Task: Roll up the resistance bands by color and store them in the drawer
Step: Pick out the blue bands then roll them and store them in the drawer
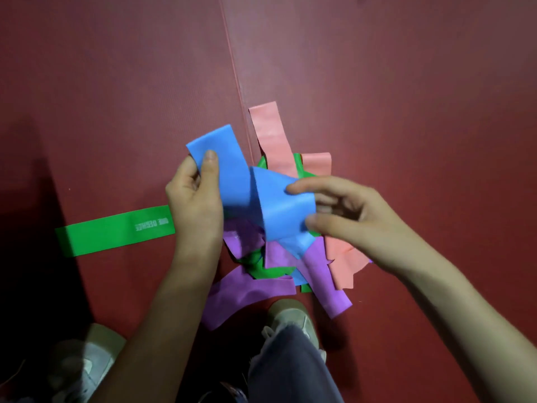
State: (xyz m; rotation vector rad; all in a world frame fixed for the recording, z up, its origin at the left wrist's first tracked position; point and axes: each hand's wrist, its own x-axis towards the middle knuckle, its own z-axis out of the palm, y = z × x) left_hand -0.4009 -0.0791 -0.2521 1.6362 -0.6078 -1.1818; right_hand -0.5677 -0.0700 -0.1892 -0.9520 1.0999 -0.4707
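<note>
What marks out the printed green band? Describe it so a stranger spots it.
Find the heap of coloured bands on the red mat. Left of it, past the left hand, one green band lies flat and straight. Only it shows white lettering.

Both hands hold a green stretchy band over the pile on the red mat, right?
No, it is blue: the head view shows the left hand and right hand holding a blue stretchy band over the pile on the red mat.
</note>
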